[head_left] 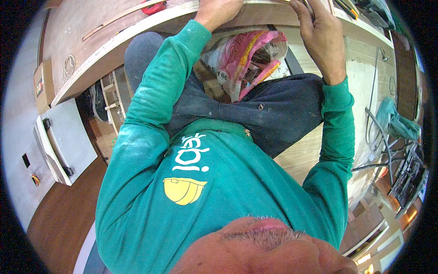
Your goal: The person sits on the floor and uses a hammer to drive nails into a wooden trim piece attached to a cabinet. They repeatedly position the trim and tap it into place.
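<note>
At the top edge of the head view, my left hand (220, 14) reaches onto the pale wooden workbench (178, 13); its fingers run out of the picture. My right hand (323, 39) is farther right at the same bench edge, thumb and fingers closed together. A thin, pale flat piece (329, 5) shows beside its fingers, mostly cut off, and what the grip holds I cannot make out. Left of my left hand, a long thin wooden strip (116, 18) lies on the bench, near a red tool or case (153, 7).
Beneath the bench, between my bent legs, is a crumpled pink printed plastic bag (248, 57). A cardboard box (43, 86) and coiled wire (69, 67) are at left. A yellow-and-black tool (349, 8) lies at upper right. Cables, green cloth (396, 119) and a black rack (408, 171) crowd the right.
</note>
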Available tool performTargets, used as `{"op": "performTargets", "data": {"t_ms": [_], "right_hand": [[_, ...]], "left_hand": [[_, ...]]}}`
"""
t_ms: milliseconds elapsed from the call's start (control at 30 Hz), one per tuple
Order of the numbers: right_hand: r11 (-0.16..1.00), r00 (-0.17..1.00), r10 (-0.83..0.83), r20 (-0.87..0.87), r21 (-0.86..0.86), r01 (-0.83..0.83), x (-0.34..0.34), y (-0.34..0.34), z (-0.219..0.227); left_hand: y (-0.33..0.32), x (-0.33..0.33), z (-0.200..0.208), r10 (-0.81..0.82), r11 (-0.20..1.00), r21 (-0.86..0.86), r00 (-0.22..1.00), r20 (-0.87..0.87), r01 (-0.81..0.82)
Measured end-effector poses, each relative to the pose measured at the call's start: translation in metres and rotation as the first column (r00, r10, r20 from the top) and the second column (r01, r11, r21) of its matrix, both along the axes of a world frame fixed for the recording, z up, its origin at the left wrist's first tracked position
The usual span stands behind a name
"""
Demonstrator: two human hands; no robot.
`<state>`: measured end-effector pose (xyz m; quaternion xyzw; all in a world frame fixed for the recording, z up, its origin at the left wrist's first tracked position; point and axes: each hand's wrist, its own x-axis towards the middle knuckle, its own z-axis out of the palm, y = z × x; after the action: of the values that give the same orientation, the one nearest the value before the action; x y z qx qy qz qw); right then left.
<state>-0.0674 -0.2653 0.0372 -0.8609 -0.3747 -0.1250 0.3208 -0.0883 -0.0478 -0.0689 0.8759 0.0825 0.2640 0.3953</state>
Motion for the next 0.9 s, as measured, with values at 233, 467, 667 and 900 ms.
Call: {"op": "performTargets", "data": {"t_ms": [233, 467, 667, 900], "right_hand": [[1.000, 1.000, 0.000, -0.006, 0.022, 0.000, -0.005, 0.000, 0.001], [0.999, 1.000, 0.013, 0.010, 0.040, -0.013, -0.003, 0.001, 0.000], [0.998, 0.999, -0.002, 0.046, 0.067, -0.001, 0.003, 0.002, -0.008], [0.999, 0.998, 0.032, 0.048, 0.040, -0.034, 0.007, 0.000, -0.014]], "left_hand": [[0.001, -0.001, -0.001, -0.021, 1.000, 0.012, 0.999, 0.033, 0.020], [0.001, -0.002, -0.001, -0.014, 1.000, -0.005, 0.999, 0.035, 0.014], [-0.001, -0.002, -0.001, -0.015, 1.000, -0.005, 0.998, 0.055, 0.016], [-0.003, -0.004, 0.001, -0.013, 0.999, 0.034, 0.999, 0.039, 0.012]]}}
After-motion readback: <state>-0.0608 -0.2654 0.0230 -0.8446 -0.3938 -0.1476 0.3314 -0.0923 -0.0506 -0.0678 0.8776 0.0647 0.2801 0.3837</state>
